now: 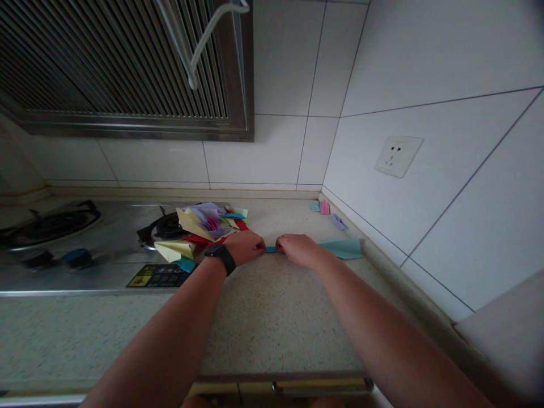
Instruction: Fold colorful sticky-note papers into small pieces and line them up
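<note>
Head view: left hand, watch on wrist, and right hand lie knuckles-up on the counter, fingers curled, pressing a teal paper between them. Paper pile on the stove, just left.
</note>
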A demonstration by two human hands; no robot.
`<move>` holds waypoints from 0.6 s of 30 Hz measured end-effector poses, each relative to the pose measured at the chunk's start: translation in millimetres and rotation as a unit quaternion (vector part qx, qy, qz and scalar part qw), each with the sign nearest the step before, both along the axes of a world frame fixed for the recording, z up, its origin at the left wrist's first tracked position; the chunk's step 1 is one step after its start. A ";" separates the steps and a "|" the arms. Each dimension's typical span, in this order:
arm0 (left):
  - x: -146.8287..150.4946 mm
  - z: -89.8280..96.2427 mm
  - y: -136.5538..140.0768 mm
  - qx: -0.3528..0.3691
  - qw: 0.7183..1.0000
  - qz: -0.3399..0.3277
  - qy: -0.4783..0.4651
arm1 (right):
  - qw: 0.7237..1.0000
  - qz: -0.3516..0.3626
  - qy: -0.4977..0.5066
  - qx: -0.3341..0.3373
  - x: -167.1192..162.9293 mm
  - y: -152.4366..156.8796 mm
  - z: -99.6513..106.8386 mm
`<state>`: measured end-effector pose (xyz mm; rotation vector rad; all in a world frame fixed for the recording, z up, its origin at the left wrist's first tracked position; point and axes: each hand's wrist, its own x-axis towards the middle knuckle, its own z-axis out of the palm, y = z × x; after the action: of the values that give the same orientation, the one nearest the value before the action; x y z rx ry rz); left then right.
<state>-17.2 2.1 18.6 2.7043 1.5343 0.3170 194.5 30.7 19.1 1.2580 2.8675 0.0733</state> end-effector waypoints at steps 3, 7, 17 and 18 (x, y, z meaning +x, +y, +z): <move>-2.2 0.5 -1.7 0.012 1.000 -0.002 0.007 | 1.000 -0.003 0.010 -0.004 2.8 -1.8 -0.9; 0.2 1.9 -5.2 0.036 0.999 0.006 0.020 | 1.000 -0.005 0.019 -0.006 5.4 -3.9 -1.3; 4.7 0.3 -3.0 0.032 0.998 0.018 0.043 | 0.999 0.014 0.045 0.020 9.5 -7.3 5.4; 4.1 0.1 -2.8 0.031 0.999 0.017 0.042 | 0.998 0.021 0.044 0.025 10.7 -7.6 6.6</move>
<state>-13.2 -0.7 18.8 2.7744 1.6201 0.2592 205.2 23.1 25.6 1.2389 2.9863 0.0925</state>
